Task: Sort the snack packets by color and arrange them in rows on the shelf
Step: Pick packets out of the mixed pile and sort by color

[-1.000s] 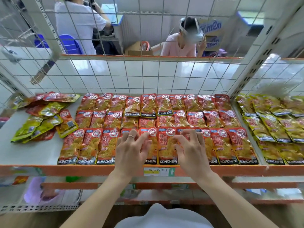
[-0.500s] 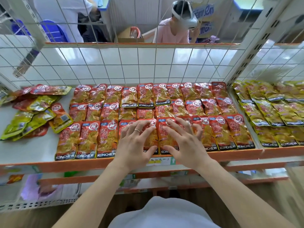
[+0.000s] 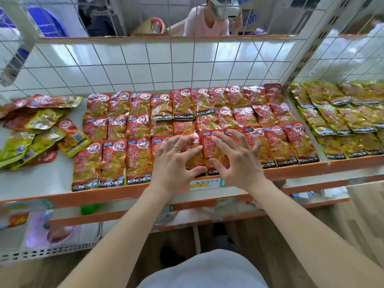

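As the left hand (image 3: 176,163) and the right hand (image 3: 239,161) lie side by side, their spread fingers press on the red packets (image 3: 207,146) of the front row, near the shelf (image 3: 41,181) edge.

White wire grid (image 3: 158,65) stands upright, with a perforated upright post (image 3: 315,40) at its right edge. Behind the grid: a seated person in a pink top (image 3: 199,23) wearing a white headset (image 3: 226,9), to that person's left an open cardboard box (image 3: 143,28), and at the far left a blue chair (image 3: 47,23). Below and in front of the grid: a handwritten paper label (image 3: 204,183), a green object (image 3: 90,208) lower left of it, a white perforated rack (image 3: 52,251) lower still, and wooden flooring (image 3: 270,242).
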The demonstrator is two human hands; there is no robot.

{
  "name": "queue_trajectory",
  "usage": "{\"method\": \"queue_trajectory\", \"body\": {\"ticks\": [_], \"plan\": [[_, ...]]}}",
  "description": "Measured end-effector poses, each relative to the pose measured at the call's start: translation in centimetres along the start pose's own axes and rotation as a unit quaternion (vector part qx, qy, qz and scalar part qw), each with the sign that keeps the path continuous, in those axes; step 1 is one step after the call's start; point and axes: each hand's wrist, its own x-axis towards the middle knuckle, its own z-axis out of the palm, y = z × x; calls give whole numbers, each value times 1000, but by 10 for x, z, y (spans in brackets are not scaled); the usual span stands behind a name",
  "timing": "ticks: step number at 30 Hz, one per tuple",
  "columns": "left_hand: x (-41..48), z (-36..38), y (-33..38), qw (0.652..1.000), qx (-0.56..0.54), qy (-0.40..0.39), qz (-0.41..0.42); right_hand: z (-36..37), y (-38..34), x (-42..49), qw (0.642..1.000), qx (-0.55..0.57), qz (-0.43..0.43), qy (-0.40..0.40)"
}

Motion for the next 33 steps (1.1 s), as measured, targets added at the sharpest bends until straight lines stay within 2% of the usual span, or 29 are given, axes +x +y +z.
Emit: {"method": "queue_trajectory", "body": {"ticks": [12, 19, 22, 27, 33], "plan": [[1, -2, -1, 999, -28, -31, -23, 0, 1, 0, 1000, 8, 1, -22], [0, -1, 3, 998, -35, -4, -42, -1, 2, 0, 998, -3, -7, -54], [-1, -1, 7, 997, -42, 4, -61, 1, 4, -1, 999, 2, -18, -40], [1, 0, 9, 999, -9, 6, -44, 2, 5, 0, 999, 13, -25, -37], [1, -2, 12, 999, -19, 8, -47, -1, 7, 0, 999, 25, -27, -29]]}}
